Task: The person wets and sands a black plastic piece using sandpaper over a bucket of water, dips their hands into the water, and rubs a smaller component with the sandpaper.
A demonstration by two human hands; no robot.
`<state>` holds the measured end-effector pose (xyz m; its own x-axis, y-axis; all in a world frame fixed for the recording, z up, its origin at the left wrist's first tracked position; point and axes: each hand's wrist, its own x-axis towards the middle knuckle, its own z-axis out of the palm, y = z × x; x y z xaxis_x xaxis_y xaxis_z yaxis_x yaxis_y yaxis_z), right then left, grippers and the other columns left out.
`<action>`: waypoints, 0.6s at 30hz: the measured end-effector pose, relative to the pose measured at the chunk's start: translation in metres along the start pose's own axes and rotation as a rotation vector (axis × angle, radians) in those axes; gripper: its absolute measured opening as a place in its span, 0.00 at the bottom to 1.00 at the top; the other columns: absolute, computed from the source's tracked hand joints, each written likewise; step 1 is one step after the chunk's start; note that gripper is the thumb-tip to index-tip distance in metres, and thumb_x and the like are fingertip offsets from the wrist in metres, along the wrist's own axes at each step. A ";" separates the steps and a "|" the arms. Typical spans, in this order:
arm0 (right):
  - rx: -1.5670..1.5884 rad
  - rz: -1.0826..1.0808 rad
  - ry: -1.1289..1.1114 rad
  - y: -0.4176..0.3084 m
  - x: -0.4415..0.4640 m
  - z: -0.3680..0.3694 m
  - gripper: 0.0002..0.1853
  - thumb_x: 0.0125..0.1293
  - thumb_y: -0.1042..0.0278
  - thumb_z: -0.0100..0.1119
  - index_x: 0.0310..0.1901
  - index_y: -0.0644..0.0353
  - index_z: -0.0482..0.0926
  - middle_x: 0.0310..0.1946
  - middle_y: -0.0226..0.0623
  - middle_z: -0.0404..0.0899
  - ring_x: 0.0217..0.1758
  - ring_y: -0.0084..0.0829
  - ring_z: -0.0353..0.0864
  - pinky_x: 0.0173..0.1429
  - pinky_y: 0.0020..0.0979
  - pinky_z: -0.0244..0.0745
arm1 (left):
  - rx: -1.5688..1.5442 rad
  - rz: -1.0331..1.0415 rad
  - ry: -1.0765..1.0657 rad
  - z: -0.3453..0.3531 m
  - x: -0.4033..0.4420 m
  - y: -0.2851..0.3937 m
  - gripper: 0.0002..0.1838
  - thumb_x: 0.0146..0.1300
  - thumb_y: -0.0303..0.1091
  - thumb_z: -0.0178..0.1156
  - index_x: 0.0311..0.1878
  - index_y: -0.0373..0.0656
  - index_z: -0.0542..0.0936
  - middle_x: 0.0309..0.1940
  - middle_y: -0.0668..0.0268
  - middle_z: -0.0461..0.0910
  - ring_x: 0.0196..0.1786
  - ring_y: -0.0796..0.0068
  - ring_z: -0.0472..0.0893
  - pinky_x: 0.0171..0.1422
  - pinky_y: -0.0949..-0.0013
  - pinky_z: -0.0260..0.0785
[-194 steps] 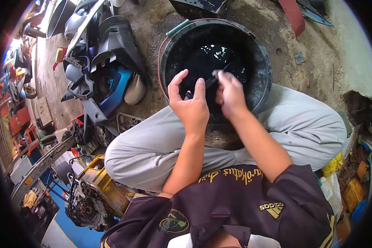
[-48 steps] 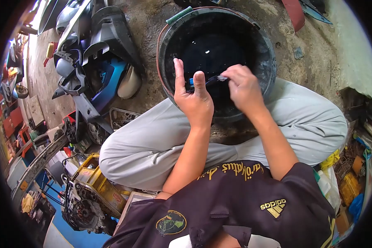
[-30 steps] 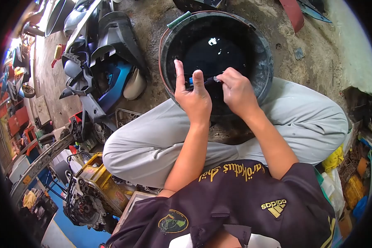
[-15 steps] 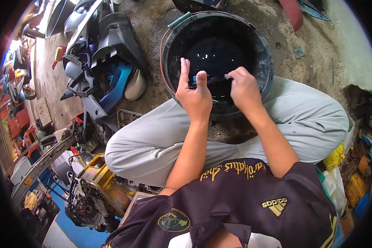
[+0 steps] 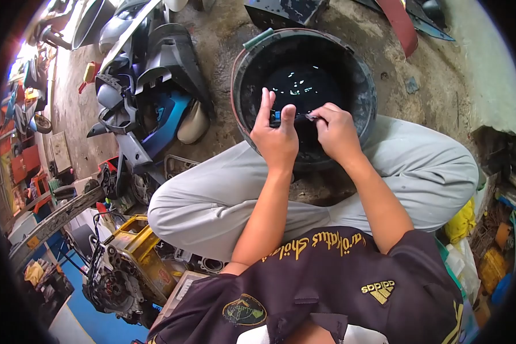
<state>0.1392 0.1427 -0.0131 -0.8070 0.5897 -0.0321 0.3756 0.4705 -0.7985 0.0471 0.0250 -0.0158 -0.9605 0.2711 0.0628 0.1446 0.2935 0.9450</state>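
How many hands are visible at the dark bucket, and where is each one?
2: the left hand, at the left near side of the bucket, a dark part between thumb and fingers; the right hand, to its right, pinching something small. I see no others.

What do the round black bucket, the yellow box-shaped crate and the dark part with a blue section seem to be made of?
Round black bucket: likely plastic or rubber; dull, scuffed wall with pale marks.
Yellow crate: probably moulded plastic; even colour, grimy patches.
Dark part with a blue section: perhaps plastic, given its bright blue; too small to settle.
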 end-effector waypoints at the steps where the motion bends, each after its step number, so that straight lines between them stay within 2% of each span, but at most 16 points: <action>1: -0.036 -0.017 0.023 0.007 -0.002 0.004 0.08 0.64 0.81 0.59 0.39 0.65 0.88 0.39 0.51 0.86 0.42 0.56 0.87 0.50 0.51 0.82 | 0.000 -0.012 -0.010 -0.001 -0.001 -0.001 0.45 0.75 0.65 0.67 0.77 0.32 0.76 0.65 0.46 0.87 0.63 0.65 0.86 0.72 0.63 0.74; 3: -0.108 -0.055 0.066 0.008 0.000 0.009 0.08 0.64 0.81 0.59 0.39 0.65 0.88 0.39 0.51 0.86 0.42 0.56 0.87 0.49 0.50 0.82 | -0.003 -0.039 -0.023 0.000 -0.001 -0.002 0.45 0.74 0.64 0.67 0.77 0.32 0.76 0.65 0.45 0.87 0.65 0.63 0.86 0.72 0.62 0.74; 4: -0.073 -0.029 0.034 -0.001 -0.002 0.011 0.08 0.65 0.81 0.59 0.40 0.65 0.88 0.39 0.51 0.86 0.43 0.55 0.88 0.49 0.50 0.83 | -0.066 -0.123 -0.020 0.000 -0.001 0.001 0.53 0.65 0.70 0.72 0.77 0.31 0.76 0.66 0.42 0.85 0.72 0.51 0.83 0.76 0.57 0.72; 7: 0.158 0.077 -0.053 -0.014 0.003 -0.004 0.08 0.65 0.82 0.59 0.39 0.65 0.88 0.39 0.50 0.85 0.43 0.55 0.88 0.50 0.50 0.83 | -0.093 -0.097 0.012 0.000 0.001 0.005 0.53 0.65 0.70 0.72 0.77 0.31 0.76 0.65 0.42 0.85 0.72 0.50 0.84 0.76 0.57 0.72; 10: -0.131 0.013 0.024 0.018 -0.001 0.004 0.08 0.64 0.82 0.59 0.39 0.66 0.88 0.38 0.52 0.86 0.43 0.56 0.88 0.50 0.50 0.84 | -0.009 -0.040 -0.009 0.000 0.000 -0.001 0.45 0.75 0.64 0.67 0.78 0.33 0.75 0.64 0.47 0.87 0.66 0.62 0.86 0.72 0.61 0.74; 11: -0.236 0.013 0.050 0.028 -0.003 0.006 0.07 0.64 0.81 0.60 0.38 0.66 0.88 0.38 0.53 0.86 0.43 0.57 0.88 0.50 0.51 0.84 | -0.004 -0.035 -0.008 0.000 -0.001 -0.002 0.45 0.75 0.64 0.67 0.78 0.33 0.75 0.64 0.46 0.87 0.66 0.62 0.86 0.73 0.61 0.73; 12: -0.251 -0.012 0.051 0.024 -0.002 0.009 0.07 0.63 0.81 0.60 0.38 0.66 0.88 0.37 0.54 0.85 0.43 0.58 0.87 0.51 0.52 0.84 | -0.001 -0.034 -0.007 0.000 -0.001 -0.002 0.45 0.75 0.64 0.67 0.78 0.33 0.75 0.64 0.46 0.87 0.66 0.62 0.86 0.73 0.61 0.73; 15: -0.042 -0.070 0.030 -0.007 0.000 0.009 0.08 0.63 0.81 0.59 0.38 0.65 0.88 0.39 0.53 0.86 0.43 0.57 0.87 0.51 0.52 0.83 | -0.039 -0.021 0.018 0.003 0.000 -0.001 0.45 0.75 0.64 0.66 0.78 0.32 0.75 0.64 0.47 0.87 0.67 0.62 0.86 0.75 0.61 0.72; 18: -0.118 -0.019 0.002 0.013 -0.001 0.002 0.08 0.63 0.81 0.59 0.38 0.66 0.87 0.40 0.52 0.86 0.44 0.58 0.87 0.52 0.52 0.83 | -0.002 -0.026 -0.013 0.002 -0.003 0.003 0.45 0.76 0.65 0.65 0.78 0.33 0.76 0.64 0.47 0.87 0.67 0.62 0.86 0.75 0.61 0.72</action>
<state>0.1440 0.1468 -0.0251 -0.8134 0.5815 -0.0161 0.4114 0.5554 -0.7227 0.0507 0.0267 -0.0135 -0.9608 0.2753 0.0337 0.1188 0.2986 0.9470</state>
